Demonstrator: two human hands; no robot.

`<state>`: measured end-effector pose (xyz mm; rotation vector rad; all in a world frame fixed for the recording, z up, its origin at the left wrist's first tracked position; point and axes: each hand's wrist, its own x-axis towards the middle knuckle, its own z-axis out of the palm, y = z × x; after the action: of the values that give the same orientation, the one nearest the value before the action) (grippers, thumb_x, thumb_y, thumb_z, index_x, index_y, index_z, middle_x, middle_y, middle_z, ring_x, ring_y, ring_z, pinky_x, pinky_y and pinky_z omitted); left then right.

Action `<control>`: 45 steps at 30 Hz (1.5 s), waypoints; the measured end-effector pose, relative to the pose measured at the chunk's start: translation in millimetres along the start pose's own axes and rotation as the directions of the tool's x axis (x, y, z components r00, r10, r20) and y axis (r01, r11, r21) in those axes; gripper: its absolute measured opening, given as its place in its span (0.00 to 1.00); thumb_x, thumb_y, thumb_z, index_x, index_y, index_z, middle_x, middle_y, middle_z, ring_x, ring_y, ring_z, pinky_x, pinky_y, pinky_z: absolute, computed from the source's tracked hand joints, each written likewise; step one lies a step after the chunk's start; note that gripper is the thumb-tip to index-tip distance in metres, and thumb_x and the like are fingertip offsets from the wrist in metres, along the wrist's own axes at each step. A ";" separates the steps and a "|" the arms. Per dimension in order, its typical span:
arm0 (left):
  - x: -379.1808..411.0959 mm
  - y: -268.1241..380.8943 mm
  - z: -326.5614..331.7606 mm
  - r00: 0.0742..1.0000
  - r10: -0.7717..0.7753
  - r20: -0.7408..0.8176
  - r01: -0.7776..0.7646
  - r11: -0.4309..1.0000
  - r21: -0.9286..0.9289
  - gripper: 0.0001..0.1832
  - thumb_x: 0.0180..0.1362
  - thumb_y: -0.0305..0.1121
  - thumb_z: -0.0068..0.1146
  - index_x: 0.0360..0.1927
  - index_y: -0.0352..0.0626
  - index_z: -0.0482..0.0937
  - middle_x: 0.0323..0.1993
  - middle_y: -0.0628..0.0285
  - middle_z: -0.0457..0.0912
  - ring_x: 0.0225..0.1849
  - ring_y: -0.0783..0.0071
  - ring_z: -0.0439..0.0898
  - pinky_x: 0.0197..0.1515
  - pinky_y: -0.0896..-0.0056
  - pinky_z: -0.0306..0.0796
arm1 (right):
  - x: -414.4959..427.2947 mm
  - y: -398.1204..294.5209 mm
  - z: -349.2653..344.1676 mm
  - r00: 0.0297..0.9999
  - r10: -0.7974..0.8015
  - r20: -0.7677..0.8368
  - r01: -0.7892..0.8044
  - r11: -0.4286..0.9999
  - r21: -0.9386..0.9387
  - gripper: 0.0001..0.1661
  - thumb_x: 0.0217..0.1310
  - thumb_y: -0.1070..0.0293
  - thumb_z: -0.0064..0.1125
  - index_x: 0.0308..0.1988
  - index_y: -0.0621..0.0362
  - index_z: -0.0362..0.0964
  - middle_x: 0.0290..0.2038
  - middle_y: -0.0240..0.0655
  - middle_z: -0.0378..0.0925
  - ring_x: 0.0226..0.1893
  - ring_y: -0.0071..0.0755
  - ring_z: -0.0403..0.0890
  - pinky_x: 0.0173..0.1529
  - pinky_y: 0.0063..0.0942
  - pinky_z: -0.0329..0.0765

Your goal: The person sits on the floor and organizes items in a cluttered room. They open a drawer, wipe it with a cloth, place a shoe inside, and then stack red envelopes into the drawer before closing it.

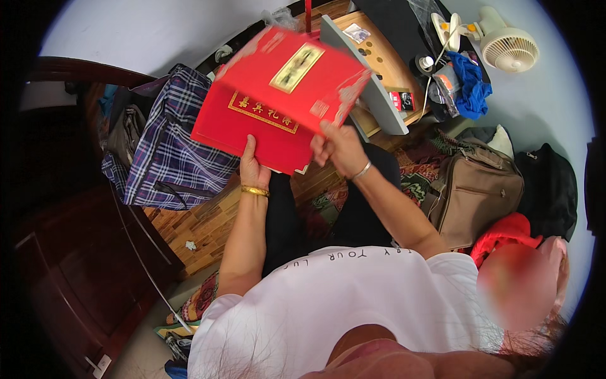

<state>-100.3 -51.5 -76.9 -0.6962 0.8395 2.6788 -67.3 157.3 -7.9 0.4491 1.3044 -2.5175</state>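
My left hand [254,166], with a gold bracelet at its wrist, grips the near edge of a red guest gift book [265,137], thumb on top of its cover with gold lettering. Over it, tilted and slightly blurred, is a red box lid or folder cover [303,71] with a gold panel. My right hand [336,148], wearing a silver bracelet, has thumb and fingers at the near right corner of this upper cover. The underside of both red things is hidden.
An open wooden drawer [386,47] ahead holds coins and a small red-and-black box. A plaid bag [177,142] stands at left. On the right are a brown bag [478,194], a black bag [547,189], a clip fan [509,47] and blue cloth [468,85].
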 end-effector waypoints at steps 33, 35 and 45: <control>2.5 4.9 -33.6 0.980 -0.076 0.185 0.067 0.996 0.056 0.44 0.50 0.56 0.64 0.64 0.39 0.63 0.61 0.55 0.71 0.60 0.58 0.71 0.63 0.52 0.67 | 23.3 -52.3 -61.0 0.960 -0.270 0.078 0.227 0.580 -0.782 0.33 0.65 0.48 0.53 0.57 0.64 0.66 0.48 0.39 0.76 0.47 0.31 0.76 0.50 0.28 0.74; 1.2 4.9 -38.1 0.979 -0.110 0.169 0.097 0.992 0.086 0.45 0.49 0.57 0.63 0.64 0.38 0.62 0.61 0.54 0.71 0.60 0.58 0.71 0.63 0.52 0.67 | 26.7 -40.8 -44.3 0.995 -0.094 0.044 0.096 0.666 -0.740 0.38 0.62 0.43 0.54 0.58 0.65 0.65 0.47 0.47 0.78 0.47 0.36 0.78 0.52 0.32 0.73; -8.8 12.8 -18.0 0.984 -0.137 0.112 0.117 0.980 0.163 0.33 0.51 0.35 0.61 0.60 0.33 0.65 0.55 0.50 0.74 0.55 0.57 0.75 0.60 0.56 0.70 | 29.6 -46.0 -27.5 0.998 -0.059 0.009 0.018 0.158 -0.987 0.41 0.61 0.41 0.52 0.60 0.63 0.61 0.42 0.55 0.79 0.45 0.53 0.80 0.49 0.40 0.74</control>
<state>-90.8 -73.2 -79.3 -0.5246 0.9273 2.4818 -107.6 202.8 -0.4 0.0928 2.5851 -1.0492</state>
